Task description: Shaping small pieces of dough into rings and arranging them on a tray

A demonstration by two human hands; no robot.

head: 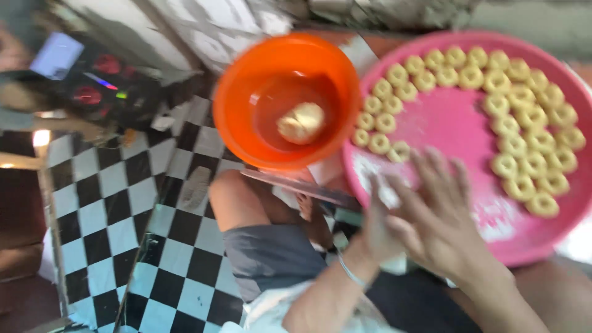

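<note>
My right hand [439, 206] lies flat with its fingers spread, pressed palm to palm on my left hand [375, 233], which wears a thin bracelet at the wrist. Both hover over the near left rim of a round pink tray [456, 117]. Whatever sits between the palms is hidden. Several pale ring-shaped dough pieces [517, 145] line the tray in curved rows, the nearest one [399, 152] just beyond my fingertips. To the left, an orange plastic bowl [237, 111] holds one pale dough lump [301, 122].
My bare knee [243, 200] and grey shorts [271, 256] are below the bowl. A black-and-white checkered floor [123, 203] spreads left. A dark device with red knobs and a lit screen [92, 77] sits at the top left. A thin metal edge [296, 185] shows under the bowl.
</note>
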